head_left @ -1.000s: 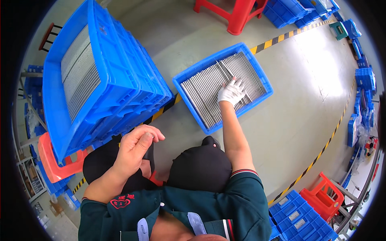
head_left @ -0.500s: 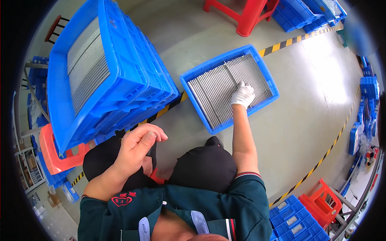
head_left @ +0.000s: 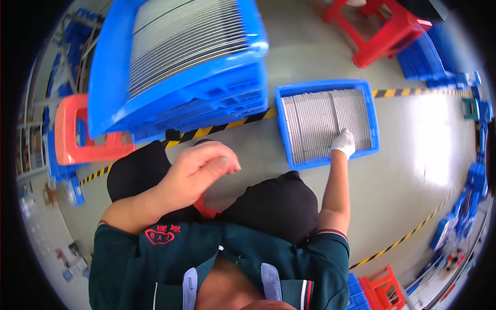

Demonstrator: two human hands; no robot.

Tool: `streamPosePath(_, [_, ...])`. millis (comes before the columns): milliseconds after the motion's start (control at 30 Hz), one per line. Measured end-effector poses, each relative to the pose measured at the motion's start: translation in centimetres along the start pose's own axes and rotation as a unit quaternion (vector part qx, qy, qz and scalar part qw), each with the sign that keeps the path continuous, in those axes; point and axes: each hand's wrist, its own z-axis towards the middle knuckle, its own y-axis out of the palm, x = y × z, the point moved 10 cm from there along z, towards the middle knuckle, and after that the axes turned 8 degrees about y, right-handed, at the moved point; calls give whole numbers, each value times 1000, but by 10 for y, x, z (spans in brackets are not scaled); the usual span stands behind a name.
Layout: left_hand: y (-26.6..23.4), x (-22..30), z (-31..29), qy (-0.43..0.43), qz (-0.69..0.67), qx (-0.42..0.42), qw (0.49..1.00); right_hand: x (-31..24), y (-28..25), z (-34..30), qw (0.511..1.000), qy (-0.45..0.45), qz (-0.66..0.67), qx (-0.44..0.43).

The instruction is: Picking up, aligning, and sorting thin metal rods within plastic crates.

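Observation:
My right hand [head_left: 343, 143], in a white glove, rests on the rows of thin silvery metal rods [head_left: 312, 129] in a blue crate [head_left: 281, 121] on the floor. Its fingers are curled down against the rods near the crate's near right part; whether one is gripped is hidden. My left hand [head_left: 204, 168] is bare and hovers above my knees, apart from the crates. Its fingers are closed with the thumb against them, and anything inside cannot be made out. To the left, a stack of blue crates [head_left: 206, 98] carries more such silvery rods [head_left: 186, 41] in its tilted top crate.
A coral stool [head_left: 95, 152] stands beside the stack, and a red stool [head_left: 382, 31] at the far right. Black-and-yellow tape [head_left: 227, 127] runs along the floor behind my knees. More blue crates [head_left: 421, 57] stand at the back right; another red stool [head_left: 382, 289] is at the near right.
The view has turned, so the crate on the floor appears further right and the stack nearer the middle. My gloved hand remains at the rods, my left hand closed.

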Motion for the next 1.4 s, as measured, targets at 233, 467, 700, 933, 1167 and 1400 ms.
streamPosePath(233, [22, 10, -36, 50, 58, -81, 994, -44, -88, -13, 997, -73, -18, 9])
streamPosePath(467, [39, 18, -51, 143, 98, -132, 976, -150, -402, -135, 750, -376, 473, 268])
streamPosePath(700, [45, 31, -46, 201, 104, -160, 961, -335, -401, -288, 731, -664, 10, 155])
streamPosePath(933, [21, 52, -53, 225, 84, -137, 961, -382, -306, -268, 734, -605, -302, 66])
streamPosePath(1167, [-5, 72, -60, 270, 62, -97, 956, -395, -296, -265, 707, -607, -358, 56])
streamPosePath(1400, [-7, 73, -54, 285, 39, -79, 954, -408, -288, -245, 732, -598, -303, 117])
